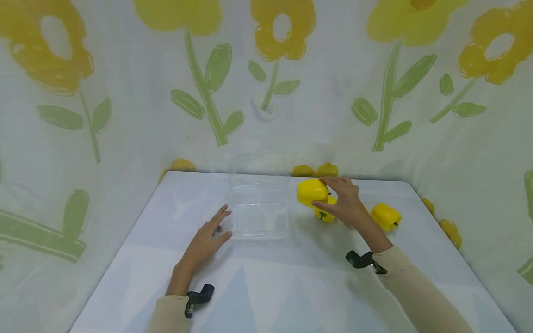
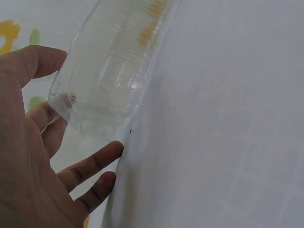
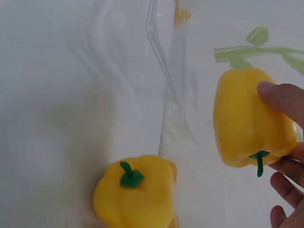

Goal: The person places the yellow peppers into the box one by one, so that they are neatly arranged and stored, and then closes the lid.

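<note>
A yellow bell pepper [image 1: 312, 193] with a green stem is gripped between the thumb and fingers of my right hand [image 1: 343, 201], raised near the right side of a clear plastic clamshell box [image 1: 260, 237]. In the right wrist view, the held pepper [image 3: 244, 116] has its stem pointing down. My left hand [image 1: 206, 240] rests at the box's left side, fingers spread and relaxed. In the left wrist view, its thumb [image 2: 50, 61] touches the rim of the box [image 2: 104, 71], and some fingers show behind the clear plastic corner.
The box's transparent lid [image 1: 260, 169] stands raised at the back. Under the held pepper lies another yellow pepper [image 1: 325, 216], and one more pepper [image 1: 386, 217] sits farther right. A white table [image 1: 258, 286] meets a flower-printed curtain [image 1: 316, 115] behind and at both sides.
</note>
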`<action>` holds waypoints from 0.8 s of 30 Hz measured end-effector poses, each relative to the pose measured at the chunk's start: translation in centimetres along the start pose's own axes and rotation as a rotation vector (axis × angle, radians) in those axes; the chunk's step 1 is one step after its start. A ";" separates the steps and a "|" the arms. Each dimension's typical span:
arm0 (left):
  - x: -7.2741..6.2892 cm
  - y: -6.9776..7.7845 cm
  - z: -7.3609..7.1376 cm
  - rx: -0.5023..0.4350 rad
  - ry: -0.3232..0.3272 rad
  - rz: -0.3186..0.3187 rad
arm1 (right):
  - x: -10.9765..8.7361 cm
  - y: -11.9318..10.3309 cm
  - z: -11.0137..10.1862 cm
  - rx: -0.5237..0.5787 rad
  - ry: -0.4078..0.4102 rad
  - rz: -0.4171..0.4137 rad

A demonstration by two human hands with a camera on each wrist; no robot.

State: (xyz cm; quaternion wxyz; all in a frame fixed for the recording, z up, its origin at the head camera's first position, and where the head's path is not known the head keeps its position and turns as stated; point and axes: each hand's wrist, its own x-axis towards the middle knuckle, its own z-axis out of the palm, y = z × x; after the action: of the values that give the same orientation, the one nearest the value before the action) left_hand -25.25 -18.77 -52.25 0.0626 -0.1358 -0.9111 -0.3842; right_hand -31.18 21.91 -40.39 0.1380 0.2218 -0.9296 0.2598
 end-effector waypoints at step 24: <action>-0.3 0.5 0.2 0.003 0.005 0.018 | 1.8 -2.2 3.4 0.022 0.002 -0.067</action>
State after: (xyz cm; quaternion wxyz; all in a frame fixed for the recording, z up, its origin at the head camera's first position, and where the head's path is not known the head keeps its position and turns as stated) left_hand -24.78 -18.33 -52.08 0.0688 -0.1431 -0.9102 -0.3826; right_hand -32.14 17.79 -41.67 0.1453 0.2540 -0.9187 0.2654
